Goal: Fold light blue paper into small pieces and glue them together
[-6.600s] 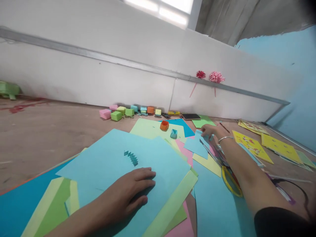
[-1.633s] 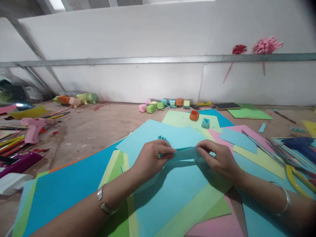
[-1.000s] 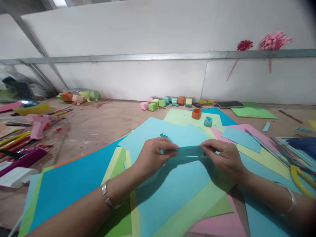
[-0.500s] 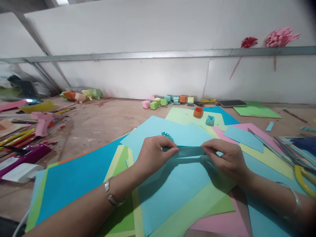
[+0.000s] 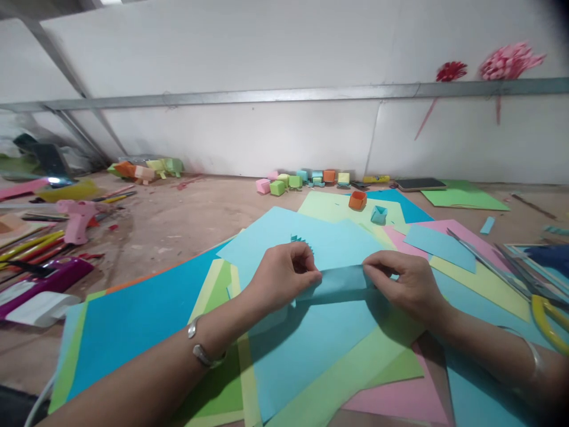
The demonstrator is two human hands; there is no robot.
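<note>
A blue paper strip (image 5: pixel 344 281) is pinched near its left end by the left hand (image 5: pixel 280 276) and at its right by the right hand (image 5: pixel 406 281) — neither nearer — lengthwise roughly along the desk's (image 5: pixel 186 213) far edge, above a light blue sheet (image 5: pixel 311 356).

A metal rail (image 5: pixel 275 96) crosses the white wall (image 5: pixel 249 47). Below the rail spreads a brown, red-stained surface (image 5: pixel 195 207). High above the rail's left part, light (image 5: pixel 111 2) shows.
</note>
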